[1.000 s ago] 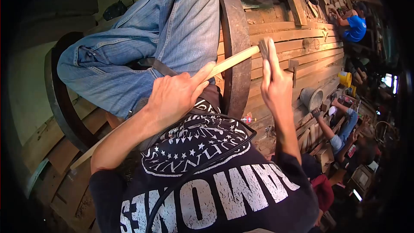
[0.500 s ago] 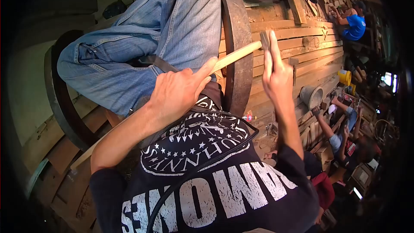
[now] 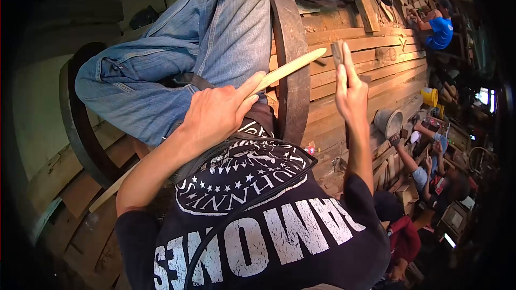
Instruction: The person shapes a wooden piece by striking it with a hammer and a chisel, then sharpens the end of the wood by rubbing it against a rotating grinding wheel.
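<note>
My left hand (image 3: 215,110) is closed around a pale, narrow wooden stick (image 3: 295,67), whose tapered end points up and right over a dark curved wooden piece (image 3: 290,48). Off to the right, my right hand (image 3: 352,94) is closed on a flat, blade-like tool (image 3: 337,53), with the index finger stretched along it. A gap separates the tool from the stick's tip. The tool's lower part is mostly hidden by my hand and forearm. Blue jeans (image 3: 231,27) cover my bent legs, left of the stick.
Long wooden planks (image 3: 387,70) lie beyond my hands. A grey bucket (image 3: 388,122) and a yellow bucket (image 3: 429,96) stand at the right. A person in blue (image 3: 441,32) sits at the upper right; other people are at the lower right and top. Another curved piece (image 3: 80,129) is at the left.
My right hand and the tool have moved slightly right and down, away from the stick's tip, which the tool met before. The stick has shifted slightly left and its tapered tip now shows.
</note>
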The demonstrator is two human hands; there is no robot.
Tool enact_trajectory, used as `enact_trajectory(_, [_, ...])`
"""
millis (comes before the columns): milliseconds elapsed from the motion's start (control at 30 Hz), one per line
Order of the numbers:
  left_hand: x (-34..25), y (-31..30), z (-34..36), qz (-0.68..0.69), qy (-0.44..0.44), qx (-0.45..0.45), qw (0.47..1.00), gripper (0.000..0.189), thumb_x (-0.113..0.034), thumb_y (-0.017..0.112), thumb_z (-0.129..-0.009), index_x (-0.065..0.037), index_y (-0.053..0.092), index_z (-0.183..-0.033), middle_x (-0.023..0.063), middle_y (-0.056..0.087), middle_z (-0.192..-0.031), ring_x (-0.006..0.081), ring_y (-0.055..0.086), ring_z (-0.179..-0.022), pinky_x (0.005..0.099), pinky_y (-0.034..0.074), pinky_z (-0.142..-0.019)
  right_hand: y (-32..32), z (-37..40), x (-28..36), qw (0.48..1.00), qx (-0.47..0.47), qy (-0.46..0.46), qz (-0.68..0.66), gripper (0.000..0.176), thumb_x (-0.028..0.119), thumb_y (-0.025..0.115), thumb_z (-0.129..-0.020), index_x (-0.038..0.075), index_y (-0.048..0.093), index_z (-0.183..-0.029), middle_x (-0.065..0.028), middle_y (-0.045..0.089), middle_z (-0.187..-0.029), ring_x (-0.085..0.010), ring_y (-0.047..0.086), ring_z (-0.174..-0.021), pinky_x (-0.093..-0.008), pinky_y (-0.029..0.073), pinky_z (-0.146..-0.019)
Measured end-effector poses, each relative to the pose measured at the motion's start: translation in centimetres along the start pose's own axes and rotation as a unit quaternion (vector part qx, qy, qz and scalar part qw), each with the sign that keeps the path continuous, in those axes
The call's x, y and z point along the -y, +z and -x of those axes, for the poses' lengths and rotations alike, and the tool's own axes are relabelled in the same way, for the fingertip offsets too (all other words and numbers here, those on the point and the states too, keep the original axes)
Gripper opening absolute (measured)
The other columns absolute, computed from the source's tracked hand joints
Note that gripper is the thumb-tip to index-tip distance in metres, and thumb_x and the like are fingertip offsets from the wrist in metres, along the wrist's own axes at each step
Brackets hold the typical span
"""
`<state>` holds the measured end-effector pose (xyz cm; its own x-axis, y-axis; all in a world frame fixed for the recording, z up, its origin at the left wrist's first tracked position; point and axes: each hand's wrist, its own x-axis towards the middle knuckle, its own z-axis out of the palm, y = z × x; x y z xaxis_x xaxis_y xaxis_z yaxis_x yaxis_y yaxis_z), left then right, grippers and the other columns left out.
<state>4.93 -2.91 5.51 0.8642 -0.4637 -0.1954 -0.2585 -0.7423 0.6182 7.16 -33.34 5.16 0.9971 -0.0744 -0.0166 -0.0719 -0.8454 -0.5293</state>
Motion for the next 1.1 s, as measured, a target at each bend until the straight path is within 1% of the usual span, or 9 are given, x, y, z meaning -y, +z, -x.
enact_trajectory(133, [0.1,0.1,0.0,0.007,-0.003,-0.001,1.000,0.047,-0.033,0.057,-0.101,-0.025,0.052,-0.147,0.0145,0.066,-0.072,0.0366,0.065,-0.063,0.0490,0.052,-0.059,1.2,1.2,1.3,0.999,-0.016,-0.020,-0.019,0.052,0.014,0.054,-0.104,0.020,0.044,-0.154,-0.0218,0.061,-0.069,-0.0267,0.056,-0.052,-0.0386,0.048,-0.057])
enact_trajectory(200, [0.1,0.1,0.0,0.014,-0.001,0.000,1.000,0.047,-0.034,0.057,-0.101,-0.025,0.052,-0.147,0.0153,0.067,-0.074,0.0374,0.066,-0.065,0.0490,0.052,-0.059,1.5,1.4,1.6,0.995,-0.040,-0.090,-0.007,0.052,0.013,0.052,-0.105,0.019,0.042,-0.155,-0.0127,0.045,-0.057,-0.0150,0.038,-0.049,-0.0329,0.038,-0.050])
enact_trajectory(333, [0.3,-0.2,-0.4,0.020,-0.017,0.014,1.000,0.047,-0.034,0.057,-0.101,-0.024,0.052,-0.147,0.0174,0.068,-0.076,0.0391,0.067,-0.067,0.0499,0.052,-0.061,1.7,0.0,2.1,0.993,-0.035,-0.110,0.003,0.050,0.013,0.053,-0.105,0.019,0.045,-0.154,-0.0162,0.046,-0.057,-0.0186,0.040,-0.047,-0.0350,0.041,-0.050])
enact_trajectory(467, [0.6,-0.5,-0.8,0.012,-0.027,-0.014,0.999,0.046,-0.034,0.057,-0.101,-0.026,0.052,-0.146,0.0196,0.068,-0.074,0.0411,0.068,-0.069,0.0514,0.053,-0.064,1.0,-2.3,2.8,0.997,0.009,-0.060,0.044,0.050,0.012,0.053,-0.104,0.020,0.046,-0.153,-0.0200,0.052,-0.061,-0.0195,0.047,-0.047,-0.0375,0.045,-0.053])
enact_trajectory(533, [0.7,-0.5,-0.8,0.005,-0.023,-0.017,1.000,0.046,-0.033,0.057,-0.101,-0.026,0.052,-0.146,0.0197,0.068,-0.075,0.0413,0.067,-0.068,0.0517,0.053,-0.062,1.0,-1.9,2.4,0.992,-0.007,-0.122,0.043,0.054,0.012,0.059,-0.099,0.020,0.047,-0.151,-0.0246,0.060,-0.065,-0.0411,0.061,-0.055,-0.0483,0.045,-0.054])
enact_trajectory(867, [1.9,-1.1,-1.7,-0.015,-0.044,-0.035,0.998,0.048,-0.032,0.055,-0.102,-0.025,0.047,-0.149,0.0221,0.066,-0.074,0.0429,0.066,-0.068,0.0540,0.051,-0.062,1.3,-2.7,3.3,0.994,0.046,-0.084,0.056,0.052,0.019,0.057,-0.101,0.022,0.046,-0.152,-0.0245,0.062,-0.066,-0.0416,0.064,-0.059,-0.0496,0.048,-0.057])
enact_trajectory(1000, [1.8,-1.4,-1.7,-0.011,-0.058,-0.019,0.998,0.048,-0.031,0.055,-0.102,-0.024,0.047,-0.149,0.0227,0.066,-0.075,0.0433,0.066,-0.069,0.0536,0.051,-0.064,1.7,-2.0,3.5,0.991,0.004,-0.130,-0.019,0.052,0.014,0.058,-0.101,0.020,0.047,-0.151,-0.0229,0.059,-0.063,-0.0367,0.062,-0.053,-0.0434,0.047,-0.053])
enact_trajectory(1067, [1.9,-1.5,-1.6,0.005,-0.057,-0.009,0.998,0.048,-0.030,0.056,-0.102,-0.024,0.047,-0.149,0.0223,0.066,-0.075,0.0429,0.066,-0.069,0.0533,0.051,-0.063,1.1,-1.7,4.1,0.996,0.006,-0.090,0.014,0.051,0.011,0.059,-0.101,0.018,0.049,-0.150,-0.0205,0.055,-0.059,-0.0310,0.057,-0.048,-0.0398,0.044,-0.051])
enact_trajectory(1100, [1.8,-1.5,-1.6,0.021,-0.052,-0.002,0.998,0.049,-0.030,0.056,-0.102,-0.023,0.047,-0.149,0.0218,0.066,-0.075,0.0425,0.066,-0.069,0.0530,0.051,-0.063,1.1,-1.7,3.9,0.996,0.012,-0.093,0.011,0.051,0.010,0.052,-0.104,0.019,0.044,-0.154,-0.0111,0.045,-0.057,-0.0125,0.040,-0.049,-0.0289,0.039,-0.051])
